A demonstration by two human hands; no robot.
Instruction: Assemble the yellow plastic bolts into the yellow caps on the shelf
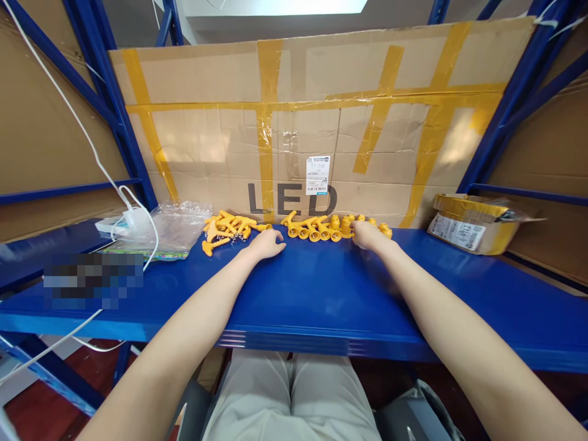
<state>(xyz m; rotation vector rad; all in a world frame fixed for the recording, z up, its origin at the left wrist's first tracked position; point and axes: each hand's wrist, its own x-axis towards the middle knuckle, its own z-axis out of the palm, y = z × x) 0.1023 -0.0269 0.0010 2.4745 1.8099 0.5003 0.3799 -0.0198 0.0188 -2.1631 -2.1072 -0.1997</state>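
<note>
My left hand (pixel 266 245) rests over the blue shelf, its thumb and fingers apart. Just behind it lies the flared end of a yellow plastic piece (pixel 264 227), beside a pile of yellow branched plastic pieces (pixel 225 225) with small metal chains. Between my hands stands a row of yellow trumpet-shaped pieces (pixel 315 235), flared ends facing me. My right hand (pixel 366 235) reaches in at the right of this row, fingers closed around the edge of a yellow piece that is mostly hidden. Several rounded yellow pieces (pixel 384 230) stand behind and beside that hand.
A large taped cardboard sheet (pixel 220 147) closes off the back of the blue shelf (pixel 303 294). An open carton (pixel 473 226) sits at right. Clear plastic bags (pixel 177 226), a white plug with cable (pixel 135 217) and a blurred dark object (pixel 94 275) lie at left.
</note>
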